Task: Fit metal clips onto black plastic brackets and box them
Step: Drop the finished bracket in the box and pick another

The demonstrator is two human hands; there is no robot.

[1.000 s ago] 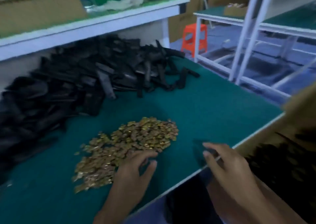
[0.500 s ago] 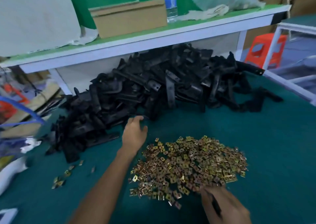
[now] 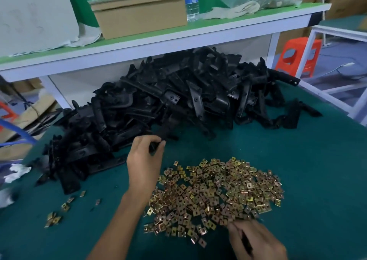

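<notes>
A green-topped desk (image 3: 297, 170) carries a black bracket heap (image 3: 168, 101) at the far side, a brass clip pile (image 3: 218, 190) near, and stray clips (image 3: 57, 214) at left.

The light is soft and even, coming from overhead, bright on the green shelf (image 3: 228, 24) and dimmer beneath it. Under that shelf the pile of black brackets (image 3: 178, 101) sinks into near-solid shadow, with only faint grey sheen on a few edges. The brass clips (image 3: 218, 192) in front of the pile catch small warm glints. The worktop (image 3: 307, 170) shows no hard shadows. Straight lines bow toward the frame edges. The right hand (image 3: 256, 242), below the clips, is smeared with motion blur.
</notes>
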